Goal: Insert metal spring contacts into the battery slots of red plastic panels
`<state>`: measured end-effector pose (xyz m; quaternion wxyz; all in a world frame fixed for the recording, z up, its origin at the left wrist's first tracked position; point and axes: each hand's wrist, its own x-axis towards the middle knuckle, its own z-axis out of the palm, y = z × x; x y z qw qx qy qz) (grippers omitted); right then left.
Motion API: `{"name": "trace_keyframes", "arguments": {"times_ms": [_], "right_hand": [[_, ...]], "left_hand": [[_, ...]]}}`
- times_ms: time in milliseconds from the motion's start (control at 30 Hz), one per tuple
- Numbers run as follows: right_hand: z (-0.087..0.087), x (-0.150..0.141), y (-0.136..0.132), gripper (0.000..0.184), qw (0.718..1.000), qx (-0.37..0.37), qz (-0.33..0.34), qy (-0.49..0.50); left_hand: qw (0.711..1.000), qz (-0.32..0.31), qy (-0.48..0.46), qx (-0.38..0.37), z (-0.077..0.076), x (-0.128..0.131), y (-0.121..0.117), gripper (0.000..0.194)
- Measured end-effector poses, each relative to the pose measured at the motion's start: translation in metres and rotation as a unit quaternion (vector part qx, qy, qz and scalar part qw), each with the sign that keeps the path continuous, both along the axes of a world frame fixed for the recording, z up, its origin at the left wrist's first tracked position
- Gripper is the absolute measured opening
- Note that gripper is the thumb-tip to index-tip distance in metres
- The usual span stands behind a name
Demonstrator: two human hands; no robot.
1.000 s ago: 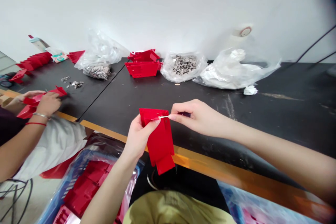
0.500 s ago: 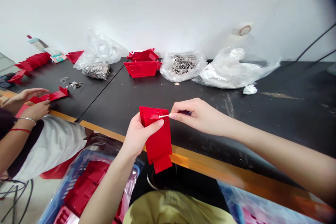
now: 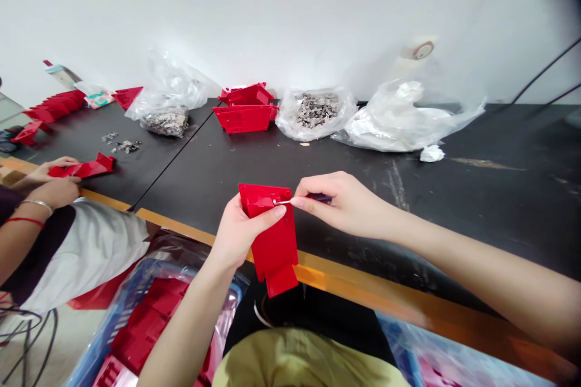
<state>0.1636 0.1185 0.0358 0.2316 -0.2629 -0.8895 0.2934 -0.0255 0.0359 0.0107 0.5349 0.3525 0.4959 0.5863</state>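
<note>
A red plastic part [image 3: 273,248] hangs tilted over the table's front edge, with a narrower tab at its lower end. My left hand [image 3: 238,230] grips its left side, thumb lying across the front face. Between the thumb and fingers of my right hand [image 3: 333,201] is a slim screwdriver-like tool [image 3: 321,197] with a dark handle and a thin pale shaft. The tip of that shaft meets the red part near its upper end, just above my left thumb. Whether a small metal piece sits at the tip, I cannot tell.
Behind my hands on the black table [image 3: 218,175] stand red parts [image 3: 244,119], a bag of metal clips [image 3: 316,112] and a white plastic bag [image 3: 403,124]. At left a co-worker's hands [image 3: 57,190] hold another red part. Below is a blue basket [image 3: 102,320] of red parts.
My left thumb has slid right across the red part, and the part has risen slightly. The tool's tip stays near the same spot. The co-worker's hands have shifted left.
</note>
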Motion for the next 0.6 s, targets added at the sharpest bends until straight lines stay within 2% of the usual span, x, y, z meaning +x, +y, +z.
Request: {"name": "trace_keyframes", "arguments": {"times_ms": [300, 600], "right_hand": [[-0.0002, -0.0003, -0.0023, 0.032, 0.999, -0.013, 0.016, 0.032], [0.0005, -0.0039, -0.0042, 0.032, 1.0, 0.001, 0.002, 0.01]], "left_hand": [[1.0, -0.017, 0.003, 0.002, 0.0014, -0.0001, -0.0016, 0.032], [1.0, 0.013, 0.008, -0.005, 0.0022, 0.0003, -0.0017, 0.031]]}}
